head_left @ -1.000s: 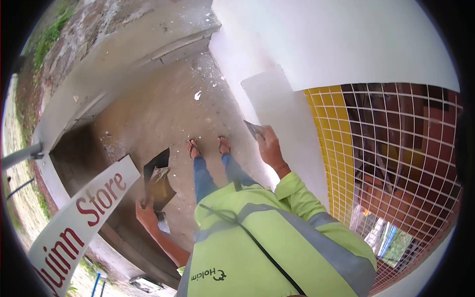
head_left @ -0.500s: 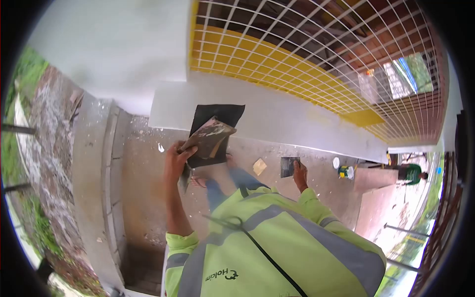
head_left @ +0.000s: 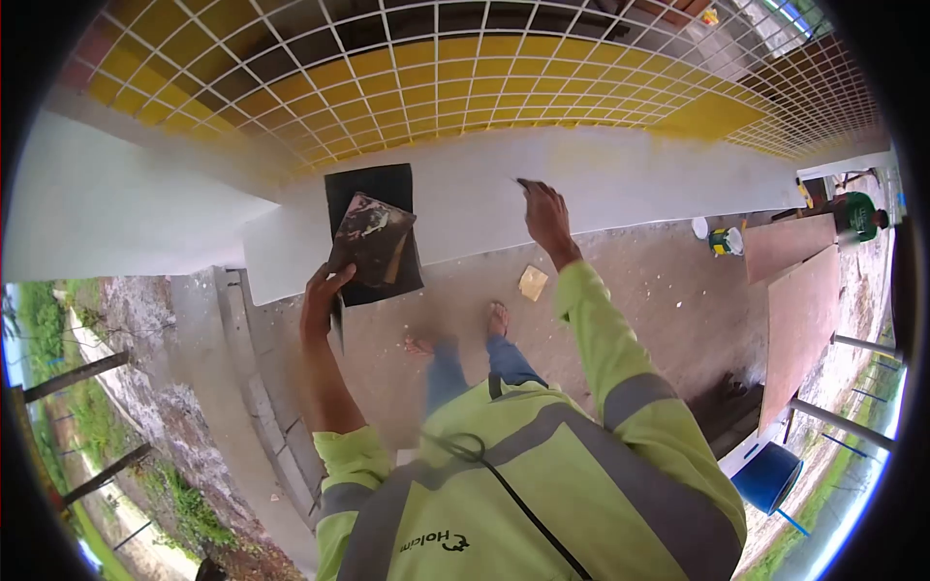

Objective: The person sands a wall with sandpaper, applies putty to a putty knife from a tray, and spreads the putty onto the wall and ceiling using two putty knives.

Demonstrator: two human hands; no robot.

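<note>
My left hand [head_left: 325,289] grips several dark sheets at their lower left edge. A black sheet [head_left: 372,182] lies behind a stained brown sheet [head_left: 378,232] with pale smears, and a narrow dark piece hangs below the fingers. My right hand [head_left: 548,221] is raised in front of the white wall [head_left: 475,184], its fingers closed on a thin dark sheet [head_left: 524,182] seen nearly edge-on. Whether that sheet touches the wall I cannot tell.
White wire mesh [head_left: 465,68] runs above the wall. On the floor are a tan square piece [head_left: 532,283] and a paint bucket [head_left: 725,241]. Brown boards [head_left: 799,329], a blue drum [head_left: 767,478] and another person [head_left: 857,217] are at the right.
The view has turned. My right hand has risen from over the floor to the wall, and its sheet has tilted edge-on. My left hand still holds its sheets, now nearer the wall.
</note>
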